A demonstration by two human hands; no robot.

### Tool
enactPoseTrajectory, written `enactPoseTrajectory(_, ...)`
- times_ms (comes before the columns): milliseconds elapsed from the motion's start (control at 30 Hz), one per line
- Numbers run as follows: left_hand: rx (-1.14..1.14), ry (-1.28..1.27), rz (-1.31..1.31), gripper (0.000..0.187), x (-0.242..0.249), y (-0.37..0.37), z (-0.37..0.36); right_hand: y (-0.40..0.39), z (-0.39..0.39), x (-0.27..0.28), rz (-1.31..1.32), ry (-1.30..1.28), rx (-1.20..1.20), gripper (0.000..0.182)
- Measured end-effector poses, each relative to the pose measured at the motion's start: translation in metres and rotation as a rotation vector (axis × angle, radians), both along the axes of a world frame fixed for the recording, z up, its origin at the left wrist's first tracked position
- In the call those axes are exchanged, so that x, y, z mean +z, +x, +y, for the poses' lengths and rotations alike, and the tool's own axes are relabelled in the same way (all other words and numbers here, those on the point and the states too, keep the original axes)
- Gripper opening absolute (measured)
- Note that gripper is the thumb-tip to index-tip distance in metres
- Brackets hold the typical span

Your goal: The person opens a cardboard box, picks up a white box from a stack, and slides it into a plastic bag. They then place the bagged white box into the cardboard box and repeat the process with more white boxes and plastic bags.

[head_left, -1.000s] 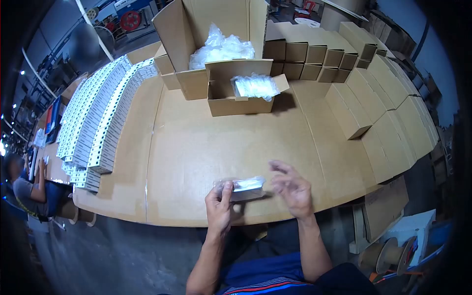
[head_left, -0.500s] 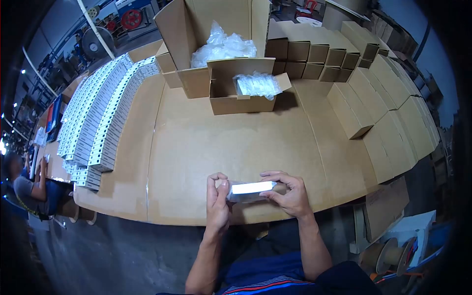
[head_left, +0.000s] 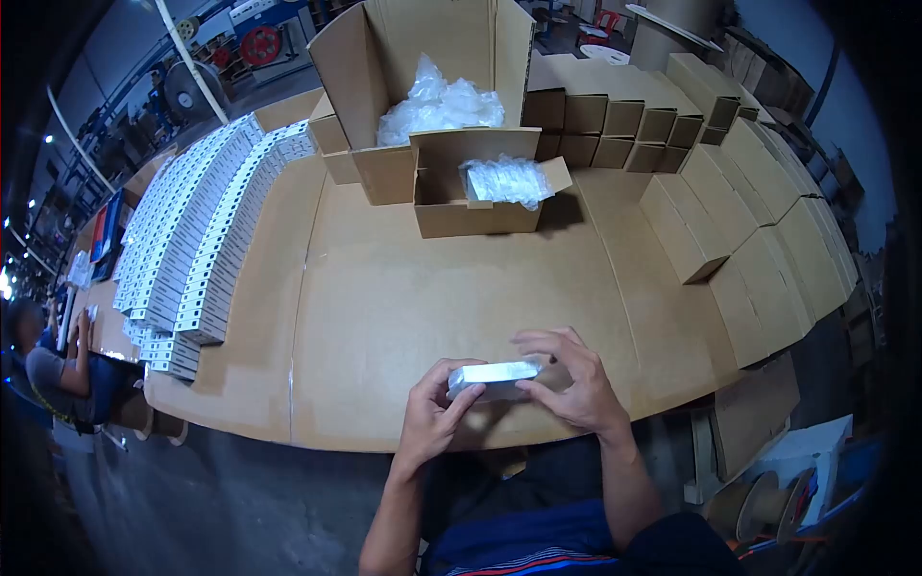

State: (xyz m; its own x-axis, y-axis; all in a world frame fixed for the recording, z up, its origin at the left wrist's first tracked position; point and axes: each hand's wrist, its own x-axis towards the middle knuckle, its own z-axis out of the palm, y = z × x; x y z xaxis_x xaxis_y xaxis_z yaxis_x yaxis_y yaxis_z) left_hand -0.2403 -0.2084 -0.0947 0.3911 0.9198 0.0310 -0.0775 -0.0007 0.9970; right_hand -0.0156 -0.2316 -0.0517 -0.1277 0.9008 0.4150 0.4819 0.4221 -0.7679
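Note:
A small white box in clear plastic wrap (head_left: 495, 373) is held level above the front of the cardboard-covered table. My left hand (head_left: 432, 408) is closed around its left end, thumb on the near side and fingers behind. At the right end, my right hand (head_left: 576, 384) has its thumb against the box, while its fingers are spread and raised above it. Farther back stands an open brown carton (head_left: 477, 223), and a bubble-wrapped bundle (head_left: 509, 181) rests at its right side, over the rim.
Stacked white boxes (head_left: 197, 235) line the table's left side. Brown cartons (head_left: 759, 221) are piled along the right and back right. Behind the open carton, a larger box (head_left: 384, 182) holds clear plastic bags (head_left: 442, 101). A seated person (head_left: 62, 360) is at the far left.
My left hand has shifted its hold, its thumb now on the near side of the box. My right hand's fingers have loosened and lifted from the right end. The view has tilted slightly.

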Motion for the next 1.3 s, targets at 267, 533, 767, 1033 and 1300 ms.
enactPoseTrajectory(267, -0.057, 0.035, 0.048, 0.028, 0.0, -0.008, 0.026, 0.013, 0.029, 0.036, -0.248, -0.06, 0.31, 0.021)
enactPoseTrajectory(533, 0.201, 0.476, 0.551, 0.066, 0.02, -0.004, 0.117, -0.002, 0.105, 0.066, -0.086, 0.134, -0.175, 0.018)
enactPoseTrajectory(767, 0.264, 0.691, 1.032, 0.079, 0.01, 0.002, 0.198, -0.035, 0.208, 0.041, -0.078, 0.432, -0.417, 0.019)
enactPoseTrajectory(1033, 0.242, 0.774, 1.026, 0.086, -0.011, 0.0, 0.215, -0.038, 0.239, 0.0, -0.266, 0.338, -0.501, 0.02)
enactPoseTrajectory(1300, 0.223, 0.71, 1.01, 0.079, -0.001, 0.0, 0.214, -0.039, 0.257, -0.016, -0.452, 0.134, -0.582, 0.017)
